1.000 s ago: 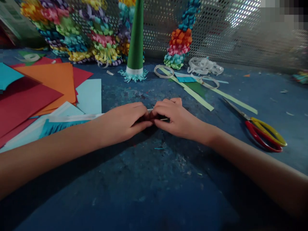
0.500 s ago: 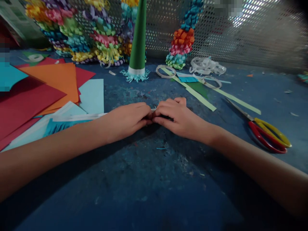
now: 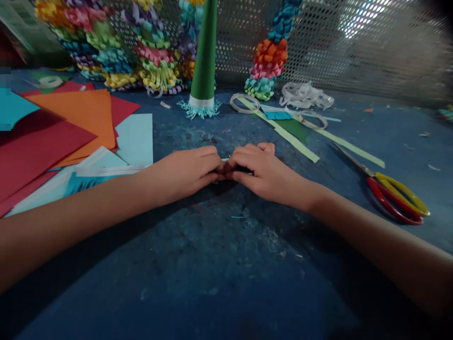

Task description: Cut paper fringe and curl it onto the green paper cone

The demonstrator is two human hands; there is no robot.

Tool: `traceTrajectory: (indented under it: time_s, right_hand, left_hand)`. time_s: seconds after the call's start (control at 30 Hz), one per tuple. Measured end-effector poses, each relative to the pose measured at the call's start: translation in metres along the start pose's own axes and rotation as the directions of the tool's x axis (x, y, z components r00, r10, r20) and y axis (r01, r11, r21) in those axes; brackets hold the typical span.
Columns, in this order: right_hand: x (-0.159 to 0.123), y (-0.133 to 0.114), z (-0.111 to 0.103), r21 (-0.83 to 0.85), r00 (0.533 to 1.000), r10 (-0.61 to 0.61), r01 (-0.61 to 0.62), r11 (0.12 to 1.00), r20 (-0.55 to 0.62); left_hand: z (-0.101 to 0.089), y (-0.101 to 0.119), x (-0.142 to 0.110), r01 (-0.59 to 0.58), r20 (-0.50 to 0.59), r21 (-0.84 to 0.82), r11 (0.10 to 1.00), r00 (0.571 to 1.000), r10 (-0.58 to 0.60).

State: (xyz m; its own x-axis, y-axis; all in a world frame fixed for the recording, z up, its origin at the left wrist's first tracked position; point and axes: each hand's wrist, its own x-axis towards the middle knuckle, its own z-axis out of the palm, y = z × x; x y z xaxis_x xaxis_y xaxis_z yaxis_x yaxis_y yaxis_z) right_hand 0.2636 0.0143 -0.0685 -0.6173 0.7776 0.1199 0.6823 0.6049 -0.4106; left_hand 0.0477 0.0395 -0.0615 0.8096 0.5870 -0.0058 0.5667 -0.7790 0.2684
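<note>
Paper strip (image 3: 225,160): a thin pale end pokes out between the two hands, beside a small dark piece (image 3: 241,169) that the fingers mostly hide, so what it is cannot be told. Both sit near the middle of a scuffed blue table (image 3: 226,269).

Left hand (image 3: 184,172): fingers pressed together and curled, the tips pinching in from the left.

Right hand (image 3: 256,172): fingers also pressed together, pinching from the right, the fingertips touching those of the left hand.

Handling: with something this thin, a firm, even pinch with the fingertips close together would likely keep it from slipping or springing loose.

Near the left arm: orange paper (image 3: 79,120), red paper (image 3: 35,156), pale blue paper (image 3: 136,139) and fringed teal paper (image 3: 87,184) lie overlapping.

Near the right arm: red-and-yellow scissors (image 3: 394,198) lie shut, and pale green strips (image 3: 286,134) lie ahead.

Farther back: a green paper cone (image 3: 204,61) stands before curled paper columns (image 3: 272,59) and a perforated metal sheet (image 3: 336,47).
</note>
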Motion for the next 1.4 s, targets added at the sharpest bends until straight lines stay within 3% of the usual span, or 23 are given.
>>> traceTrajectory:
  time_s: [0.1, 0.23, 0.4, 0.53, 0.7, 0.97, 1.1, 1.27, 1.4]
  right_hand:
    - [0.002, -0.001, -0.001, 0.048, 0.999, 0.040, -0.040, 0.998, -0.009]
    - [0.005, 0.000, -0.004, 0.039, 0.999, 0.042, -0.043, 0.998, 0.005]
    - [0.004, -0.004, -0.004, -0.129, 1.000, 0.021, -0.023, 0.991, -0.012]
    - [0.001, -0.008, -0.002, -0.296, 1.000, -0.020, 0.019, 0.955, -0.003]
    - [-0.001, -0.007, -0.002, -0.313, 0.998, -0.058, 0.062, 0.948, 0.021]
    - [0.000, -0.003, -0.003, -0.229, 1.000, -0.024, 0.028, 0.973, 0.018]
    - [0.000, 0.001, 0.002, -0.068, 0.998, 0.010, -0.014, 0.998, -0.060]
    - [0.000, 0.004, 0.002, -0.028, 0.997, 0.007, -0.009, 1.000, -0.076]
    - [-0.003, 0.003, -0.005, -0.043, 0.998, -0.023, 0.021, 0.999, -0.053]
  left_hand:
    - [0.006, -0.004, -0.004, -0.138, -0.054, 0.188, 0.972, 0.987, 0.151]
    - [0.013, -0.009, -0.011, -0.300, -0.083, 0.417, 0.858, 0.928, 0.364]
    - [0.011, -0.009, -0.015, -0.337, -0.071, 0.505, 0.795, 0.901, 0.428]
    - [0.007, -0.012, -0.011, -0.306, -0.083, 0.391, 0.868, 0.927, 0.365]
    - [0.003, -0.010, -0.006, -0.134, -0.081, 0.109, 0.985, 0.986, 0.143]
    - [0.002, 0.006, 0.002, -0.086, -0.006, 0.188, 0.978, 0.996, 0.089]
    - [0.001, 0.006, 0.005, -0.061, 0.015, 0.184, 0.981, 0.998, 0.059]
    - [0.001, 0.003, 0.008, -0.019, 0.041, 0.093, 0.995, 0.999, 0.015]
    - [0.002, 0.001, 0.006, 0.005, -0.028, -0.001, 1.000, 1.000, -0.005]
